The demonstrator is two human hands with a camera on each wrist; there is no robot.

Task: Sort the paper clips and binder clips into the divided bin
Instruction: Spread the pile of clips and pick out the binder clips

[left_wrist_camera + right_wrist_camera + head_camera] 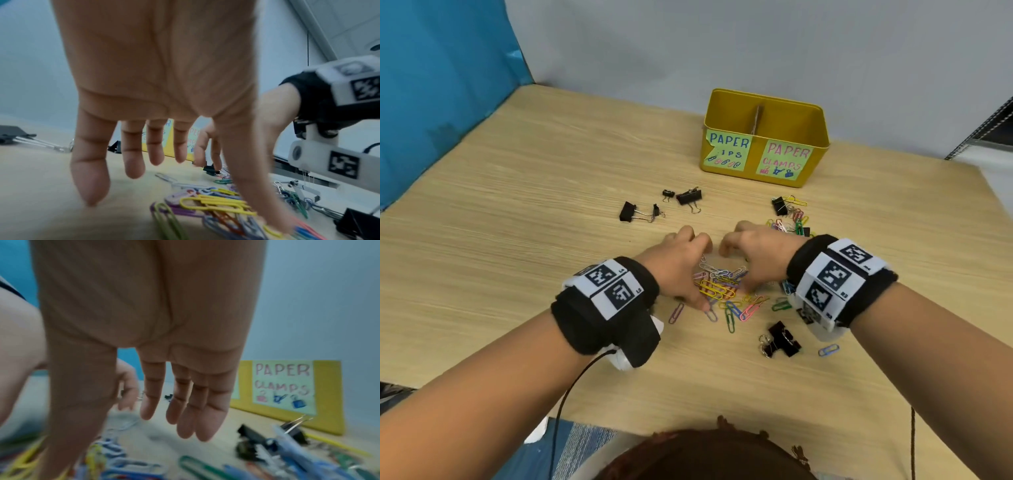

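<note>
A heap of coloured paper clips [722, 286] lies on the wooden table. My left hand [688, 267] and right hand [750, 260] hover over it from either side, palms down. In the left wrist view the left hand [195, 178] hangs with relaxed fingers, its thumb touching the paper clips [216, 206]. The right hand [127, 426] has straight fingers above the clips [115, 456] and holds nothing. The yellow divided bin [815, 144] stands behind, labelled PAPER CLIPS on the left and PAPER CLAMPS on the right. Black binder clips [688, 197] lie scattered.
More binder clips lie at the left [627, 211], near my right wrist [784, 341] and by a second cluster of paper clips [792, 222] on the right. A blue partition [441, 102] borders the table's left side. A grey wall is behind the bin.
</note>
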